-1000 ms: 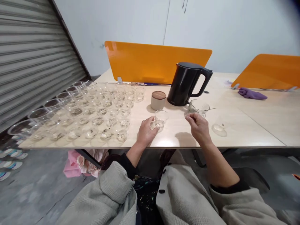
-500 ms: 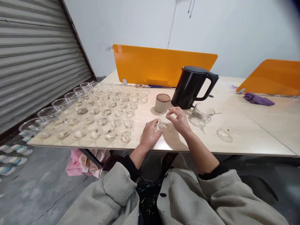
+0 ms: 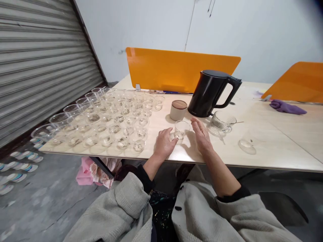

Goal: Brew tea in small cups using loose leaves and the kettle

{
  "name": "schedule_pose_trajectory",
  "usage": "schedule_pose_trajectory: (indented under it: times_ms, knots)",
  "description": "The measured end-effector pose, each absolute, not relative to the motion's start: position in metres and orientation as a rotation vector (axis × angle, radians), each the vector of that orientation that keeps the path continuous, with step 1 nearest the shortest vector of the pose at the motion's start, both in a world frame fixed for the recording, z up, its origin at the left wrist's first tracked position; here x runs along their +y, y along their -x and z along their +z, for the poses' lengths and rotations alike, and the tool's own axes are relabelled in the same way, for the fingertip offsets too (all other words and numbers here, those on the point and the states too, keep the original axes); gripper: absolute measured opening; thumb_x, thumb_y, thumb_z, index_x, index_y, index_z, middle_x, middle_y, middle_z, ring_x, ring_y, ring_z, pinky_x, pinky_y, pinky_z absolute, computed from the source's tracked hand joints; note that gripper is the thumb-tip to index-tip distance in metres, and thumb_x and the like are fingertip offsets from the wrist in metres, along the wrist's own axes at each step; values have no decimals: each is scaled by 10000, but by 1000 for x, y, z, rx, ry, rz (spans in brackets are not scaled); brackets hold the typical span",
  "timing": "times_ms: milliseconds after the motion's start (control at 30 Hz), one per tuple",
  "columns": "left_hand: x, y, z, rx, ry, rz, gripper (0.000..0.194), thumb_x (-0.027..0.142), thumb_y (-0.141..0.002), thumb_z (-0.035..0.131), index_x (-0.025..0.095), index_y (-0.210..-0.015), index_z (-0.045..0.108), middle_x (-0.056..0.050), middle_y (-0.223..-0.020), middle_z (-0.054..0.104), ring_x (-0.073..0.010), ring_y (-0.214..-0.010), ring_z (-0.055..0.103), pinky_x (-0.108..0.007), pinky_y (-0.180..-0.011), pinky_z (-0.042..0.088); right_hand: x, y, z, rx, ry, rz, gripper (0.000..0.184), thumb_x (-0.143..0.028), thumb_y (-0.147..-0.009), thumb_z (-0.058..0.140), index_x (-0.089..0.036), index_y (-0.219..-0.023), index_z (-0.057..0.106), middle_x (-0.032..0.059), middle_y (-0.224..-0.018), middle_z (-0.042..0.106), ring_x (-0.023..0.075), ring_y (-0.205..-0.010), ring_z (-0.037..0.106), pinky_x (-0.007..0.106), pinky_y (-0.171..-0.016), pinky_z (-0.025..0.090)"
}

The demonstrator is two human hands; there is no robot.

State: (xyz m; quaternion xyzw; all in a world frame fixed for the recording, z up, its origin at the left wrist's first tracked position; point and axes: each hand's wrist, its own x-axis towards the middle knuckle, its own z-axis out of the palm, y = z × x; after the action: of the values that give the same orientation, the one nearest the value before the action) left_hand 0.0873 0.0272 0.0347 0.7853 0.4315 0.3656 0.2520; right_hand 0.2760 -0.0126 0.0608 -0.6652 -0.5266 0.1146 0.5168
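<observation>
left hand [image 3: 164, 144] at clear cup [image 3: 180, 132], right hand [image 3: 202, 136] opposite, black kettle [image 3: 208, 94] behind

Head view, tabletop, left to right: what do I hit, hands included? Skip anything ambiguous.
Group of clear cups → left hand → single clear cup → right hand → ribbed glass cup → small clear object, type unclear → purple cloth.
</observation>
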Motion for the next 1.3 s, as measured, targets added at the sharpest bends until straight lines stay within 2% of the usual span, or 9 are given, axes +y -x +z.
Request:
schedule_pose_trajectory:
  times_ms: [100,200,267,500,767,1300]
  knots:
    - [26,-85,34,1275,-2252,914,532,255,-887,655,124,-1397,577,-168,-1463,601,-356,-1457,431,-513,-1220,355,-20,-286,46,-1345,1812,123,665,-544,-1056,199,-176,-1551,446,174,-1504,570,274,-1370,554,470,-1110,465]
    - [23,-85,36,1327,-2370,757,567,235,-927,571,92,-1471,504,-201,-1573,498,-370,-1532,344,-547,-1262,265,-30,-294,40,-1455,1947,-12,645,-501,-1025,314,-117,-1508,501,220,-1511,549,336,-1432,477,543,-1189,355]
    - [21,-87,37,1359,-2451,630,592,248,-961,518,69,-1520,447,-217,-1631,416,-371,-1559,303,-553,-1274,236,-38,-297,38,-1604,2033,-51,637,-488,-1007,376,-93,-1484,526,232,-1538,521,359,-1472,425,554,-1217,303]
    - [16,-89,38,1349,-2597,353,694,443,-1026,458,23,-1573,384,-232,-1698,244,-364,-1607,164,-545,-1310,123,-51,-295,41,-2008,2341,-49,789,-632,-1013,332,-113,-1606,365,196,-1704,269,375,-1589,196,601,-1256,198]
    - [16,-87,37,1323,-2591,374,767,542,-1002,480,57,-1587,376,-215,-1702,251,-367,-1608,158,-553,-1311,113,-52,-291,46,-2018,2375,8,921,-737,-977,295,-102,-1644,298,198,-1720,197,363,-1603,136,599,-1268,151]
    - [15,-87,41,1330,-2573,348,801,569,-999,465,38,-1589,361,-218,-1710,221,-354,-1614,132,-533,-1318,91,-52,-291,41,-2033,2375,-49,896,-712,-994,278,-91,-1638,307,204,-1714,212,357,-1602,150,600,-1264,163]
